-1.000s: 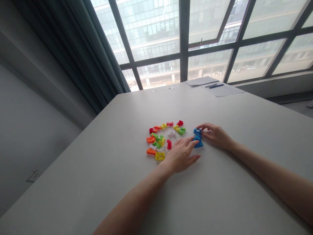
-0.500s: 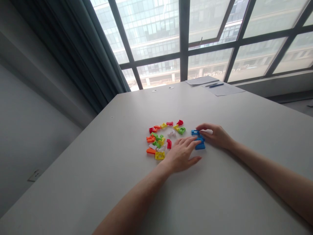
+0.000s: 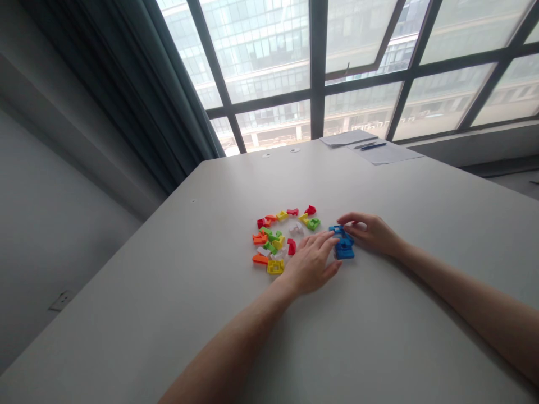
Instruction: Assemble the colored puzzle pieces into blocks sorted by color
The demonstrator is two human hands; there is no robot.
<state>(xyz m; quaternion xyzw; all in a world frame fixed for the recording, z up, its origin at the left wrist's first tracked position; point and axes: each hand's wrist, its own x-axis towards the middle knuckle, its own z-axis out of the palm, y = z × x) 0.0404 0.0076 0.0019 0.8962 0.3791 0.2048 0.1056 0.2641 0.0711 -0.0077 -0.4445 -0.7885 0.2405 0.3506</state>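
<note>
Several blue plastic pieces sit in a small cluster on the white table, between my two hands. My left hand lies low over the table on the cluster's left side, fingers stretched and spread, the fingertips at the blue pieces. From the right, my right hand reaches to the far end of the cluster. Its fingers are bent and apart, with index finger and thumb by the farthest blue piece; neither hand visibly grips one. Left of my left hand stands a red piece, close to its knuckles.
Loose plastic pieces in other colours form a rough ring: yellow, orange, green, white. Papers with pens lie at the table's far edge, by the window. A dark curtain hangs on the left.
The blue pieces have shifted slightly and sit closer together. My left fingers and thumb have drawn back a little to the left; my right hand has barely moved.
</note>
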